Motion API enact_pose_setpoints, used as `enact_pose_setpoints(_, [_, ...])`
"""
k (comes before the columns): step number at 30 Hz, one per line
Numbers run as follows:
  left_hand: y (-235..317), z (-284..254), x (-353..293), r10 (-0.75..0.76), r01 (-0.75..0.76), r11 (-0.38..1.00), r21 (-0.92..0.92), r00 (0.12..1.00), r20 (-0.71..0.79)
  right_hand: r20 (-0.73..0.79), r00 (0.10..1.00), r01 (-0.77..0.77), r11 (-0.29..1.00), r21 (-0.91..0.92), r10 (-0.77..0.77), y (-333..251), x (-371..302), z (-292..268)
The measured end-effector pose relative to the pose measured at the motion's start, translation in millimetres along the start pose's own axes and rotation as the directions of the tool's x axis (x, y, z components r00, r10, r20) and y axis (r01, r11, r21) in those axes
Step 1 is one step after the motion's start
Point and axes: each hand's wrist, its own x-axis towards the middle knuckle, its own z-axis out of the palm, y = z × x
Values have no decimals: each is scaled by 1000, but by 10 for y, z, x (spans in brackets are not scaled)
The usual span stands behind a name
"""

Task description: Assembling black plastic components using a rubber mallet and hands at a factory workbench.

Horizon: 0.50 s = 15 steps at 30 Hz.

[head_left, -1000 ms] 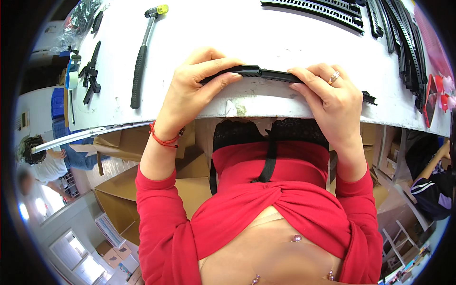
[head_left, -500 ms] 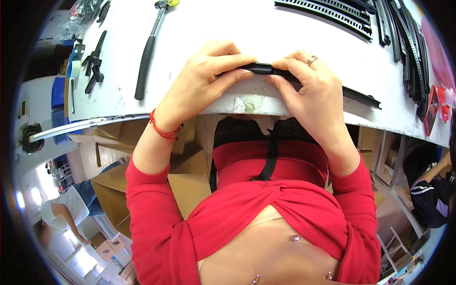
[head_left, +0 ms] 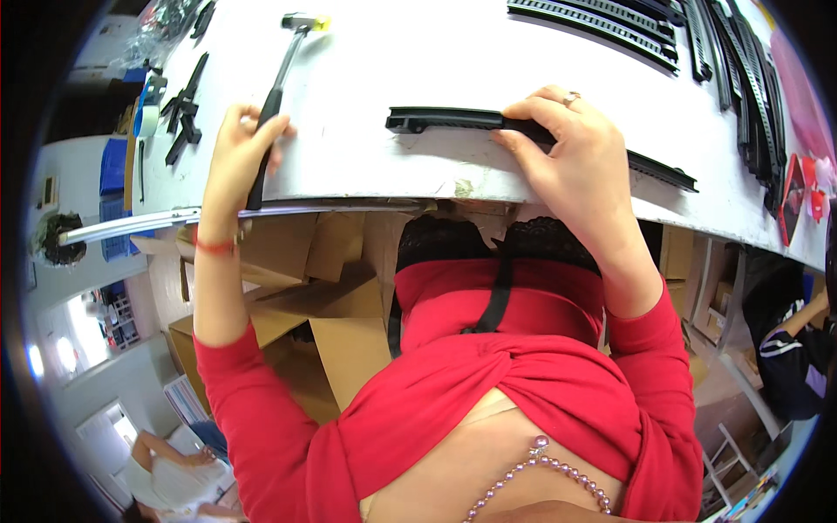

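Note:
My left hand [head_left: 241, 157] is closed around the black grip of a hammer [head_left: 273, 102] near the table's front edge. The hammer has a metal shaft, and its head, with a yellow end, points away from me. In front of me, a long black rail [head_left: 449, 117] lies along the white table's near edge. My right hand [head_left: 577, 148] pinches the rail near its middle, thumb on the near side and fingers over the top. The rail's left end is uncovered, while my palm hides part of its middle.
Several black slotted rails [head_left: 602, 33] lie at the back right, more along the right side [head_left: 750, 96]. Black parts [head_left: 185, 113] and a tape roll [head_left: 150, 109] sit at the left. Below are open cardboard boxes [head_left: 349, 349]. Other people [head_left: 179, 479] are at lower left and right.
My left hand has let go of the rail and moved left onto the hammer's grip. The hammer's head has turned slightly. My right hand stays on the rail.

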Motion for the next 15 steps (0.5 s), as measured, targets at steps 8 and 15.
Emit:
enact_pose_setpoints(8, [400, 544, -1110, 682, -621, 642, 449, 731, 36, 22, 1000, -10, 1000, 22, 9, -24, 29, -14])
enact_pose_setpoints(15, [464, 638, -1109, 705, -628, 626, 463, 709, 9, 33, 999, -4, 1000, 11, 4, -15, 14, -5])
